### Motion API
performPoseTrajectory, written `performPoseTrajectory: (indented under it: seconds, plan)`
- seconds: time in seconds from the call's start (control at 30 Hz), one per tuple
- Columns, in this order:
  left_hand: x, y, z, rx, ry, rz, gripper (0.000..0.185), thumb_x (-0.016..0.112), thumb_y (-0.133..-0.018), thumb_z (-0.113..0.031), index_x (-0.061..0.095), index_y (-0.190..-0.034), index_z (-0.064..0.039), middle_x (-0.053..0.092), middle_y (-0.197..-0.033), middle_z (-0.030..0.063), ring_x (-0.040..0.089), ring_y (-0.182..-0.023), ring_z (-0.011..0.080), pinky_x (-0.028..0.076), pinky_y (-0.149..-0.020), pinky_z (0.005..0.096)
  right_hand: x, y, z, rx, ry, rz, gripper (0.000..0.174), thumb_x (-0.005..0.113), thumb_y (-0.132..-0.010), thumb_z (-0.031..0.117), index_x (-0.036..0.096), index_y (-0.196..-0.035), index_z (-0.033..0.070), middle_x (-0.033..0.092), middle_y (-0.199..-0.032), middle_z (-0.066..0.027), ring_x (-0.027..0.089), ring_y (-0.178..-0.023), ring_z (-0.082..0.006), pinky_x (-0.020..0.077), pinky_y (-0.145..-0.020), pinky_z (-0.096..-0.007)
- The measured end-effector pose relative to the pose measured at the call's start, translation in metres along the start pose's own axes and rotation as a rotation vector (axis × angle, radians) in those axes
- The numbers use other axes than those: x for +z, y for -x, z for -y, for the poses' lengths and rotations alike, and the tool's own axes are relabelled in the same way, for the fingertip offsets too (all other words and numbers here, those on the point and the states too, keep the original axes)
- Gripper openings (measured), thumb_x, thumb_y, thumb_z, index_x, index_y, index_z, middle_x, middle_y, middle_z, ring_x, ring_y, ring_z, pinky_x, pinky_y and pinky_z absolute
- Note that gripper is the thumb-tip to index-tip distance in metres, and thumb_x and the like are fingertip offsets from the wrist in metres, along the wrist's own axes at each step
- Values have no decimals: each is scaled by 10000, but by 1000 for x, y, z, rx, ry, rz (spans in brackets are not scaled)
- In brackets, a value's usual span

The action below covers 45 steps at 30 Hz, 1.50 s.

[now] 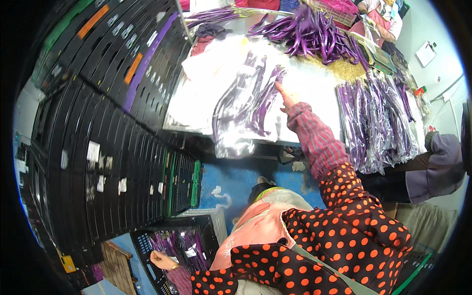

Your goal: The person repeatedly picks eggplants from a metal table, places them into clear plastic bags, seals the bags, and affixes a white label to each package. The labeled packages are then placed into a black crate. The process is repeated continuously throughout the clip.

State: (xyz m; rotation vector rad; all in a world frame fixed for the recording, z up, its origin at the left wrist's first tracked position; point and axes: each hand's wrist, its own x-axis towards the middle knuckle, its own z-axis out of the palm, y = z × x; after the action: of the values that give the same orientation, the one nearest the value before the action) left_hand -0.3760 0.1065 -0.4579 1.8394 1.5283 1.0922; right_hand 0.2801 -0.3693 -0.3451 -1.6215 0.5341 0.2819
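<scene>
On the brightly lit white tabletop (313, 96), my right hand (288, 96) reaches to a clear bag of long purple eggplants (266, 101). Its fingertips meet the bag's right edge, thumb apart from the fingers, and no grip around the bag is visible. Just left of it lies another clear bag of eggplants (236, 96), its lower end hanging over the table's front edge. Low at the left, my left hand (164, 260) is at the side of a black plastic crate (145, 245) holding bagged eggplants (184, 245). Its fingers look curled; whether they hold anything is unclear.
Loose eggplants (313, 35) are heaped at the table's back. More bagged ones (376, 121) lie at the right, near a scale (378, 57). Stacked black crates (121, 158) wall the left. A co-worker (383, 18) stands beyond; another person's sleeve (435, 169) shows at right.
</scene>
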Motion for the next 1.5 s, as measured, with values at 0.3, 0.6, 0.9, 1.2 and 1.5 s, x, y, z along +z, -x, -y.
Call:
performPoseTrajectory:
  seconds: [0.3, 0.6, 0.9, 1.2, 1.5]
  plan:
    - [157, 125, -321, 45, 521, 786, 150, 592, -970, -37, 598, -1113, 8, 658, -906, 79, 651, -748, 141, 535, -702, 266, 11, -73, -30, -223, 186, 190, 356, 761, -817, 238, 710, -940, -93, 708, -815, -132, 672, -690, -196, 531, -615, -322]
    - [278, 176, -480, -162, 583, 1499, 507, 640, -964, -272, 483, -1329, 44, 627, -1212, 143, 639, -1107, 250, 509, -933, 372, -46, 35, -1, -144, -372, 352, 425, 617, -945, 338, 587, -1193, -5, 652, -968, -94, 624, -793, -148, 537, -639, -314]
    - [332, 198, -504, -93, 805, 1633, 346, 679, -901, -210, 579, -1196, -59, 632, -1073, 44, 608, -1000, 192, 494, -891, 350, -16, 89, 19, -332, 44, 829, 523, 754, -863, 324, 585, -1214, -25, 674, -1000, -126, 625, -913, -165, 526, -792, -346]
    - [306, 171, -464, -741, 1088, 1323, 214, 649, -954, -246, 598, -1106, -105, 623, -888, 29, 595, -802, 158, 519, -741, 332, 20, -99, 20, 112, -30, 271, 853, 779, -813, 485, 452, -1366, -76, 660, -990, -185, 668, -918, -258, 546, -769, -367]
    - [283, 167, -462, -603, 1094, 1360, 379, 748, -859, -293, 599, -1134, -79, 648, -952, 62, 612, -880, 230, 509, -765, 392, 76, -116, 10, 36, -66, 212, 421, 740, -814, 274, 653, -1055, -61, 672, -846, -109, 648, -781, -214, 512, -704, -334]
